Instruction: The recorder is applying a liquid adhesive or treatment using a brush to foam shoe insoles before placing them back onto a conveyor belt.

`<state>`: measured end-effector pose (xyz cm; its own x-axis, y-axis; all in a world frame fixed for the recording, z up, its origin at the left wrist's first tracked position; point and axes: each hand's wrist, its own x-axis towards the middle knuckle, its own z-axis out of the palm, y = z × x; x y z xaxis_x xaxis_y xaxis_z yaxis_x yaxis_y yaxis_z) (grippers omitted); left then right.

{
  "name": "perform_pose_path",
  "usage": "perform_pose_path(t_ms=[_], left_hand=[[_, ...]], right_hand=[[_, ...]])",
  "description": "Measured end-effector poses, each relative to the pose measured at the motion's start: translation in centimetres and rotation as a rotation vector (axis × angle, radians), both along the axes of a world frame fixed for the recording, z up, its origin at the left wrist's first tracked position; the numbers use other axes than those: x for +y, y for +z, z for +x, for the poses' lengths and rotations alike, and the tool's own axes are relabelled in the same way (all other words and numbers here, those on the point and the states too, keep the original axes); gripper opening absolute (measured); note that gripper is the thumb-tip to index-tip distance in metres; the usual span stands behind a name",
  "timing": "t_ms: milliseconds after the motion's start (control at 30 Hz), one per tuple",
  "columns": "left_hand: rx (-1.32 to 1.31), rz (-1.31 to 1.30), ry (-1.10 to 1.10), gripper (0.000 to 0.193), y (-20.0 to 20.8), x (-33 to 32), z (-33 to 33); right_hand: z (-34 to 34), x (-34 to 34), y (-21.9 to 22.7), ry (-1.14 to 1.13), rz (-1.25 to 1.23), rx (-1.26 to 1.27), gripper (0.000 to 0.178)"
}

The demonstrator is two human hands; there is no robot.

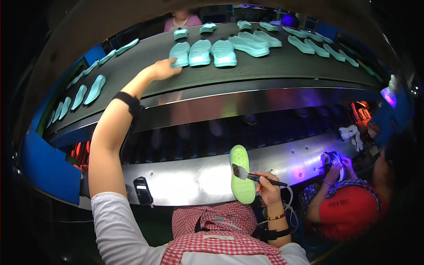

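Observation:
My left hand [161, 70] reaches far over the conveyor belt. Its fingers are stretched out and apart at the near end of a teal shoe sole [179, 53], the leftmost in a row; whether they grip it I cannot tell. In my right hand [269, 191] is a black-handled brush [260, 178], held like a pen. The brush's bristles rest on a lime-green shoe sole [242, 159]. That sole lies lengthwise away from me on the metal ledge, with small holes toward its far end.
More teal soles [95, 90] line the dark belt [145, 59] on both sides. A black phone-like device [142, 191] lies on the metal ledge [185, 181]. At right, a person in red [349, 212] handles a shoe [333, 161]. Another person [183, 21] is beyond the belt.

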<state>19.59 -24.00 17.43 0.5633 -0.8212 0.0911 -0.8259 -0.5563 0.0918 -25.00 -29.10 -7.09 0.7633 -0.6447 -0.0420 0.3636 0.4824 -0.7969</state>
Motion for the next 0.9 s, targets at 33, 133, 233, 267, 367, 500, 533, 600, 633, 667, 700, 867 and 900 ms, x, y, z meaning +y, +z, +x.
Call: perform_pose_path(t_ms=[33,133,233,267,367,500,533,600,633,667,700,867,900], left_hand=[[-0.047,-0.053,-0.027,0.059,0.0,0.2,0.0],[-0.145,-0.108,-0.005,0.036,-0.1,2.4,-1.3],[-0.081,-0.307,-0.068,0.026,-1.0,6.3,-4.0],[-0.072,-0.42,-0.118,0.025,-1.5,7.6,-5.0],[0.369,-1.096,-0.079,0.022,-4.3,10.9,-8.2],[0.728,-1.738,0.034,0.03,-8.7,14.5,-10.8],[0.87,-1.701,0.01,0.034,-9.7,15.3,-11.0],[1.366,-1.395,-0.107,0.046,-11.4,17.2,-11.1],[1.443,-1.326,-0.045,0.048,-12.3,18.2,-11.2],[1.493,-1.235,0.005,0.05,-13.7,18.7,-11.7],[1.556,-1.37,-0.063,0.051,-15.6,19.4,-13.3],[2.244,-1.139,-0.509,0.073,-23.9,18.9,-20.0],[2.308,-1.093,-0.352,0.076,-25.4,17.8,-21.0]], right_hand=[[-0.1,0.0,-0.1,0.004,-0.005,-0.011,0.021],[-0.5,-0.1,-0.5,-0.015,0.027,0.014,0.021],[-0.8,-0.4,-1.0,-0.013,0.052,-0.01,0.023],[-0.7,-0.4,-1.1,-0.018,0.061,-0.021,0.023],[-0.3,-0.5,-1.2,-0.007,0.06,-0.018,0.024],[0.6,-0.2,-0.9,0.01,0.071,-0.007,0.024],[0.8,0.0,-0.8,0.018,0.075,-0.008,0.024],[0.9,0.3,-0.8,0.017,0.054,0.012,0.025],[0.9,0.4,-0.9,0.01,0.045,0.017,0.025],[0.8,0.5,-0.9,-0.012,0.007,0.043,0.025],[0.7,0.5,-0.9,-0.039,-0.027,0.068,0.026],[0.3,0.1,-0.3,-0.079,-0.102,0.215,0.024],[0.3,0.1,0.0,-0.074,-0.109,0.205,0.023]])
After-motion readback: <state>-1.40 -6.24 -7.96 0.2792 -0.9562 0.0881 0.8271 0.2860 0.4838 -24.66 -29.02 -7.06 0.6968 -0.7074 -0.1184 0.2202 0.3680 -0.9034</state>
